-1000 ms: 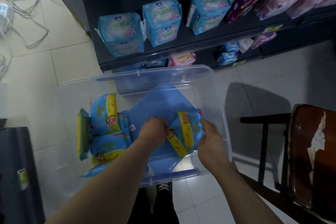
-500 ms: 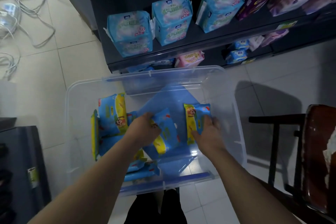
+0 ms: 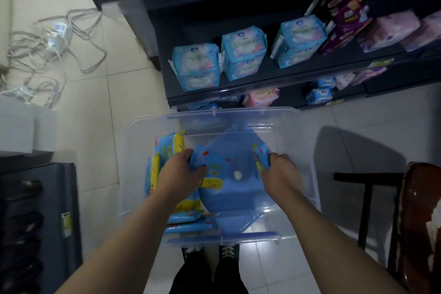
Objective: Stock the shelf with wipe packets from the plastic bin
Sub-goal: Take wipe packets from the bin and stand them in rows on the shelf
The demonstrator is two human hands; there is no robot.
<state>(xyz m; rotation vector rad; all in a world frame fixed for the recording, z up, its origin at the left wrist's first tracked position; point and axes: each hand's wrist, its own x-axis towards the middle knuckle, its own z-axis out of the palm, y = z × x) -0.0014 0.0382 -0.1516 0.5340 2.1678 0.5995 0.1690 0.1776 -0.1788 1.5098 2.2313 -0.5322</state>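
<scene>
Below the shelf (image 3: 267, 68), your left hand (image 3: 179, 172) now grips one wipe packet (image 3: 211, 162), your right hand (image 3: 282, 172) a second packet (image 3: 261, 154): ready to stock.

Clear plastic bin (image 3: 238, 111) on floor by dark shelf (image 3: 268, 75) | blue-yellow wipe packets (image 3: 170, 150) stacked inside, left | first packet (image 3: 212, 166) in left hand (image 3: 180, 173) | second packet (image 3: 261, 156) in right hand (image 3: 282, 173)

The bin (image 3: 238, 111) is open above; blue packs (image 3: 243, 55) line the shelf (image 3: 269, 71) edge.

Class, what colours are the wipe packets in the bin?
Blue and yellow; wipe packets show in head view.
</scene>
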